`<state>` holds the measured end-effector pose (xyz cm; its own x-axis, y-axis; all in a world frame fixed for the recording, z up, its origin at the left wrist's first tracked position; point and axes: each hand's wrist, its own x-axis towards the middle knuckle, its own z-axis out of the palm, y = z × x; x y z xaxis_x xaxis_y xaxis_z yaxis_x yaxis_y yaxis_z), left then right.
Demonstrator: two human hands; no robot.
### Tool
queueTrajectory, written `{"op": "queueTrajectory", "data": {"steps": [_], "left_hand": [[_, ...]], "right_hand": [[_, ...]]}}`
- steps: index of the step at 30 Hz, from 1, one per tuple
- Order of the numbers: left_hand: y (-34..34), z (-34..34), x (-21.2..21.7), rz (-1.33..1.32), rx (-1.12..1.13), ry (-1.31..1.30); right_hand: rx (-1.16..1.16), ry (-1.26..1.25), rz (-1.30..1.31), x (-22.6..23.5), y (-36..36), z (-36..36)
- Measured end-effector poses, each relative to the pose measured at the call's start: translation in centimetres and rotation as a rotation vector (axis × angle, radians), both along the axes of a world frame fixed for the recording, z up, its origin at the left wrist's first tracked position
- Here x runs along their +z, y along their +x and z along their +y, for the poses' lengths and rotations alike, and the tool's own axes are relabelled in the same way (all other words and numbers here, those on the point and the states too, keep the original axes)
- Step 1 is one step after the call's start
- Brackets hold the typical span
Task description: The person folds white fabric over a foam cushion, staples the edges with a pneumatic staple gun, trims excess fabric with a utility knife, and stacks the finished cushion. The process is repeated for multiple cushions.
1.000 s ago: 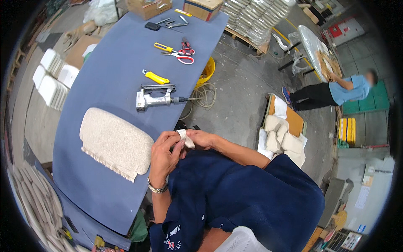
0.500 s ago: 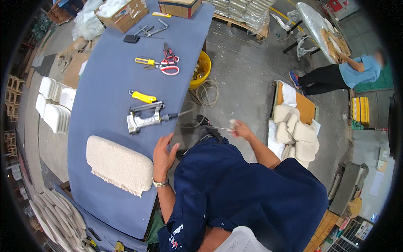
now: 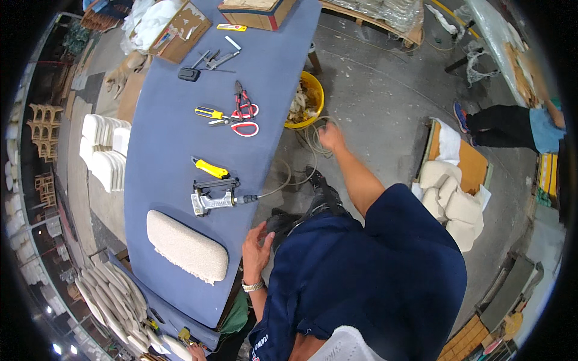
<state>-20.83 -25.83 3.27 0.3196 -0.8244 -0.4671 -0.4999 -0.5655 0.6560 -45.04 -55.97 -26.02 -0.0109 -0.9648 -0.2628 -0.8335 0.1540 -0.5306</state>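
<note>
My left hand (image 3: pixel 256 255) is beside the near edge of the blue-grey table, fingers apart and holding nothing. A cream fabric-covered cushion pad (image 3: pixel 187 246) with a ragged edge lies on the tabletop to its left. My right hand (image 3: pixel 330 136) reaches out beside a yellow bucket (image 3: pixel 320 96) of scraps, over a coiled air hose (image 3: pixel 312 143). Its fingers look curled; whatever they hold is hidden. On the table, a silver staple gun (image 3: pixel 212 201) is joined to the hose. Next to it rests a yellow utility knife (image 3: pixel 211 168).
Farther along the table lie red-handled scissors (image 3: pixel 245 129), pliers (image 3: pixel 243 99), a yellow screwdriver (image 3: pixel 208 112) and cardboard boxes (image 3: pixel 183 30). Cream cushions (image 3: pixel 451 198) are piled on the floor at right, near another person (image 3: pixel 506 127). White seat pads (image 3: pixel 107 168) are stacked left of the table.
My right hand has moved forward and left to the bucket; the pale scrap it held earlier no longer shows. My left hand stays by the table edge. The view has shifted.
</note>
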Motion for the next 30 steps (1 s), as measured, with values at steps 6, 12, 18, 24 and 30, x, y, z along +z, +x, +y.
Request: {"op": "queueTrajectory", "data": {"steps": [6,12,18,24,30], "left_hand": [[-0.7,4.4,-3.1,-0.027,0.164,0.112],[-1.6,8.6,-1.8,-0.133,0.331,0.190],[-3.2,9.5,-4.8,-0.170,0.319,0.120],[-8.2,11.1,-5.1,-0.057,0.511,0.163],[-8.5,11.8,-5.6,-0.080,0.583,0.144]], "right_hand": [[0.686,1.146,-0.085,-6.8,6.5,14.9],[1.843,0.677,0.156,-9.5,12.8,31.5],[2.284,1.004,0.202,-9.6,9.4,23.4],[2.211,1.119,0.356,-4.3,6.6,18.8],[2.174,0.933,0.407,-3.3,7.6,19.5]]}}
